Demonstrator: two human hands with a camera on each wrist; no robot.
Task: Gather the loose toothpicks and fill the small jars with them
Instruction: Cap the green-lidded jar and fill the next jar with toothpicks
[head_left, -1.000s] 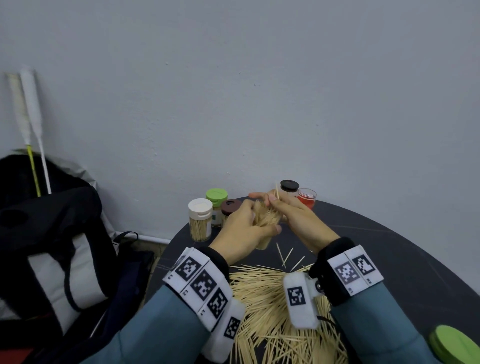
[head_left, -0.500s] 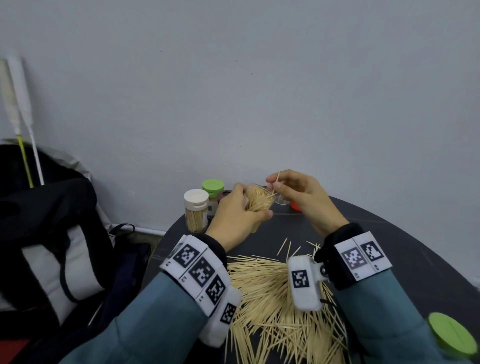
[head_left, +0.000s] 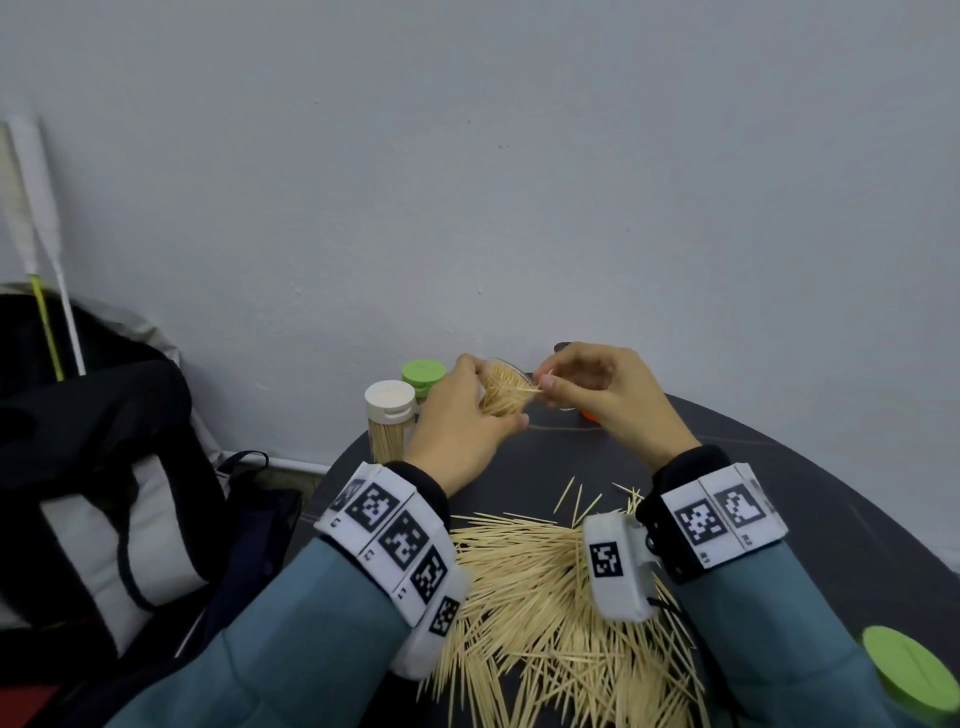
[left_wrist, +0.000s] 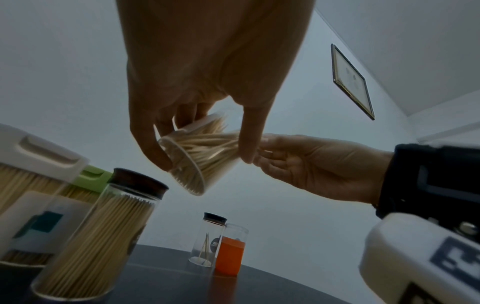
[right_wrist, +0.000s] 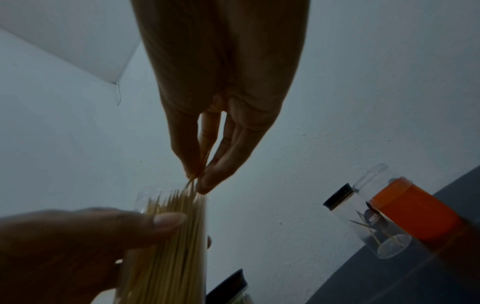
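Both arms wear blue-grey sleeves that end in black knitted cuffs. Around the left wrist runs a white band printed with a row of square black-and-white coded markers, four showing in the head view, each with a tiny black mark by its corner. At the band's 5 o'clock end hangs a white rounded camera block. The right wrist carries a like white band with two markers showing. At its 9 o'clock side sits a white rounded block bearing one marker, with a thin black cable beneath it. Both hands are bare.
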